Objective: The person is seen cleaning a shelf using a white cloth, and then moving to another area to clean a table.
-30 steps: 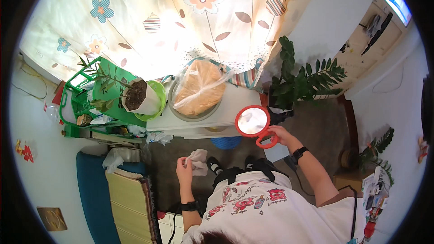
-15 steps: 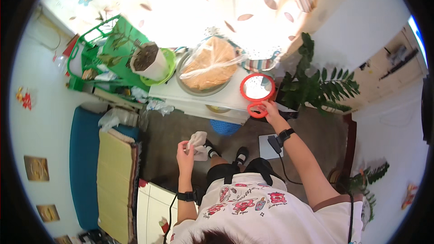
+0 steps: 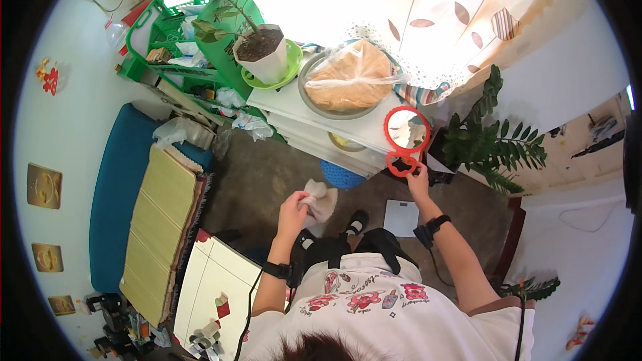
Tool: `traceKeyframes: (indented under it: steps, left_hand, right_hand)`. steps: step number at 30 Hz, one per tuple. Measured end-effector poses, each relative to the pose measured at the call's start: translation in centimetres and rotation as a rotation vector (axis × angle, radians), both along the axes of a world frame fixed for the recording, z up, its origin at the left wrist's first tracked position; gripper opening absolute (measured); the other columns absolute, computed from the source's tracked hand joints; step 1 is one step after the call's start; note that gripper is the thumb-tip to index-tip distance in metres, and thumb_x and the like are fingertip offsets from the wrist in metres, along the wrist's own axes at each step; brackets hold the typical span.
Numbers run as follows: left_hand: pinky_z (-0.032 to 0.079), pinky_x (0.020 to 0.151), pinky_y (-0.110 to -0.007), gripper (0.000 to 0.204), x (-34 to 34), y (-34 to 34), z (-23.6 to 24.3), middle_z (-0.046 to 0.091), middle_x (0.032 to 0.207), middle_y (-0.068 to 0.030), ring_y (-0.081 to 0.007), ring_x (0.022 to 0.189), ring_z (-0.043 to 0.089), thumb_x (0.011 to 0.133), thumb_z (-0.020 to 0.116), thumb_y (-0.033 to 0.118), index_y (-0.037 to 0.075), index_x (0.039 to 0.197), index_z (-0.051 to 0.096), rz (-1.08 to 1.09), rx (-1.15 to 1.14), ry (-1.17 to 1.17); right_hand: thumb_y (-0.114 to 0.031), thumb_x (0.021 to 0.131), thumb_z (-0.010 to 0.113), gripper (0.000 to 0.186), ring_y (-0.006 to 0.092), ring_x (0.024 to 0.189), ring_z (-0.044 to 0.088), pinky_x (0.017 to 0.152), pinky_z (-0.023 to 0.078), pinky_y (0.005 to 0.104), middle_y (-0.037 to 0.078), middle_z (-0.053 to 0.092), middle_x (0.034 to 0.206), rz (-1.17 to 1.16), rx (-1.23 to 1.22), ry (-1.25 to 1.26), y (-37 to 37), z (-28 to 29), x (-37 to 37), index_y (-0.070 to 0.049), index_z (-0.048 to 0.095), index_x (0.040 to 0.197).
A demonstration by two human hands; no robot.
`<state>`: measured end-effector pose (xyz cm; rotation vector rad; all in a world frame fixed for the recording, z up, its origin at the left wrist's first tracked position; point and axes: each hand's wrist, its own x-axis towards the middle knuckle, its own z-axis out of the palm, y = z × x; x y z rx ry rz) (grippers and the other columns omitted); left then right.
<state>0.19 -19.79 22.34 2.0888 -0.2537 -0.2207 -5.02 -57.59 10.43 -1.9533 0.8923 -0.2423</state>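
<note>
A round hand mirror (image 3: pixel 407 128) with a red frame stays by the right front corner of a white stand (image 3: pixel 284 101). My right hand (image 3: pixel 419 184) is closed on its red loop handle. Whether the mirror rests on the stand or is lifted off it, I cannot tell. My left hand (image 3: pixel 292 215) pinches a crumpled beige cloth (image 3: pixel 322 202), which hangs over the floor in front of me. On the stand, left of the mirror, a clear plastic bag of something tan (image 3: pixel 354 73) sits in a round grey basin (image 3: pixel 306 97).
A potted plant (image 3: pixel 261 53) on a green saucer and a green crate (image 3: pixel 227 33) stand at the left. Behind my right hand is a leafy plant (image 3: pixel 481 137). A blue basket-like thing (image 3: pixel 342 174) sits under the stand; a white scale-like square (image 3: pixel 401 218) lies on the floor.
The view has turned, so the stand and its things appear further right. My left hand has brought the cloth rightward and slightly up. My right hand still holds the mirror's handle.
</note>
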Motion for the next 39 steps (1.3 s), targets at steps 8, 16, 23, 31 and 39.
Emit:
traceKeyframes:
  steps: [8, 16, 23, 31, 39]
  left_hand:
    - [0.047, 0.079, -0.036, 0.023, 0.2, 2.6, 3.2, 0.061, 0.099, -0.0186, -0.0359, 0.091, 0.059, 0.081, 0.053, 0.002, 0.002, 0.104, 0.057, -0.109, -0.109, 0.028]
    - [0.046, 0.074, -0.039, 0.027, 0.1, 9.8, 3.8, 0.059, 0.098, -0.0226, -0.0380, 0.088, 0.059, 0.087, 0.046, 0.007, 0.012, 0.112, 0.054, -0.084, -0.068, 0.159]
    - [0.047, 0.077, -0.039, 0.039, -0.9, 13.0, 3.7, 0.056, 0.113, -0.0213, -0.0386, 0.098, 0.056, 0.088, 0.045, 0.012, 0.020, 0.127, 0.050, -0.285, -0.121, 0.092]
    - [0.049, 0.076, -0.038, 0.023, 1.4, 17.4, 2.8, 0.056, 0.116, -0.0111, -0.0319, 0.092, 0.059, 0.090, 0.050, 0.026, 0.016, 0.106, 0.065, -0.034, 0.180, -0.086]
    - [0.047, 0.080, -0.036, 0.031, 0.7, 15.5, 3.5, 0.059, 0.110, -0.0121, -0.0296, 0.094, 0.059, 0.090, 0.052, 0.027, 0.008, 0.113, 0.058, -0.219, 0.074, -0.053]
  right_hand:
    - [-0.033, 0.078, 0.069, 0.072, 0.0317, 0.121, 0.044, 0.098, 0.039, 0.0362, 0.022, 0.045, 0.130, 1.197, 0.077, -0.084, 17.4, 7.5, 0.0, 0.000, 0.036, 0.133]
    - [-0.029, 0.081, 0.065, 0.057, 0.0346, 0.113, 0.049, 0.090, 0.042, 0.0388, 0.020, 0.047, 0.129, 1.083, 0.090, 0.176, 28.0, 7.6, 3.1, -0.003, 0.044, 0.126]
    - [-0.016, 0.081, 0.058, 0.025, 0.0349, 0.093, 0.053, 0.079, 0.043, 0.0409, 0.016, 0.057, 0.097, 0.976, -0.015, -0.166, 32.2, 6.4, 1.8, -0.006, 0.056, 0.104]
    - [-0.013, 0.077, 0.059, 0.009, 0.0293, 0.079, 0.057, 0.071, 0.045, 0.0389, 0.010, 0.062, 0.081, 0.676, -0.535, -0.317, 30.5, 15.5, 1.4, -0.005, 0.063, 0.079]
    - [-0.014, 0.079, 0.058, 0.013, 0.0338, 0.079, 0.057, 0.070, 0.046, 0.0411, 0.014, 0.061, 0.080, 0.823, -0.547, -0.299, 29.2, 13.8, 2.5, -0.002, 0.059, 0.081]
